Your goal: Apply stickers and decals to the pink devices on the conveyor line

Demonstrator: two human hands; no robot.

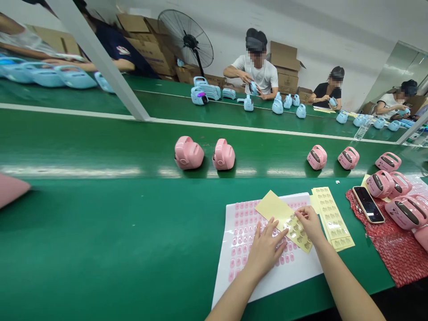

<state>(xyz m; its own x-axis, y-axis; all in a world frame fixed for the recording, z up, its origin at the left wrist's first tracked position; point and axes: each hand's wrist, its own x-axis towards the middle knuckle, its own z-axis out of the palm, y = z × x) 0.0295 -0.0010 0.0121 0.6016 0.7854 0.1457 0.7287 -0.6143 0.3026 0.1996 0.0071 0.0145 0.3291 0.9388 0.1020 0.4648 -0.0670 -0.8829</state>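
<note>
My left hand (265,245) lies flat with fingers spread on a white sheet (294,272) covered with several small pink stickers. Its fingertips touch a yellow backing sheet (284,218) that lies slantwise across the white one. My right hand (309,222) rests on that yellow sheet with its fingers bent and pinched at a small clear sticker. A second yellow sticker sheet (332,218) lies just right of my right hand.
Pink toy-like housings (189,154) stand on the green conveyor (100,223) ahead, more (406,211) heaped at right on a red mat (397,249) beside a phone (368,204). Several people across the belt handle blue housings (277,107). A fan (185,38) and cartons stand behind.
</note>
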